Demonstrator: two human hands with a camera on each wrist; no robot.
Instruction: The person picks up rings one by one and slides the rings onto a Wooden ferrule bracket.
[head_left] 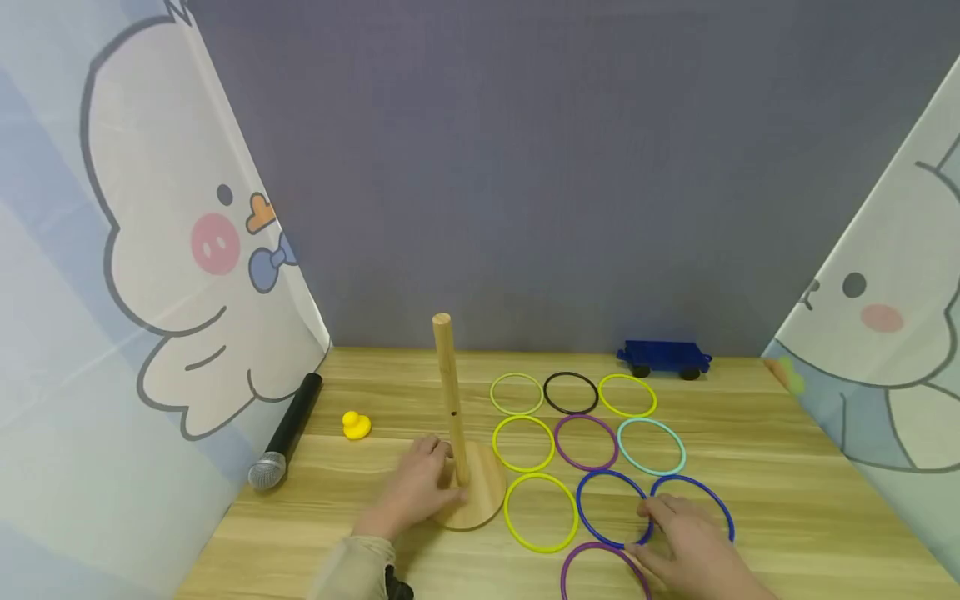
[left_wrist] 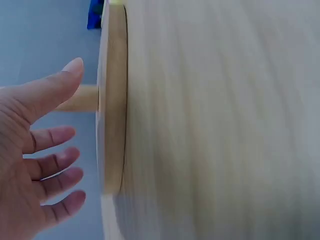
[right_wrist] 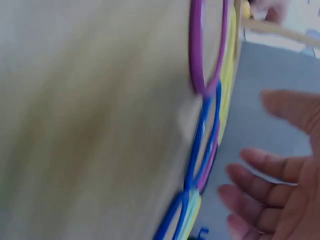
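Observation:
A wooden post [head_left: 447, 375] rises from a round wooden base [head_left: 486, 492] on the table. Around the post's foot my left hand [head_left: 423, 487] spreads thumb and fingers; in the left wrist view the left hand [left_wrist: 35, 155] has loosely bent fingers and grips nothing. My right hand [head_left: 686, 542] hovers over two blue rings, one left [head_left: 579, 500] and one right [head_left: 725, 508], hiding part of each. In the right wrist view its fingers [right_wrist: 252, 202] are relaxed and apart from the rings. A purple ring [head_left: 563, 575] lies nearest me, cut off by the frame.
Several more rings lie flat in rows: yellow [head_left: 506, 517], purple [head_left: 556, 442], light blue [head_left: 684, 454], black [head_left: 572, 373]. A blue toy wagon [head_left: 663, 357] stands at the back. A yellow duck [head_left: 356, 426] and a microphone [head_left: 288, 429] are on the left.

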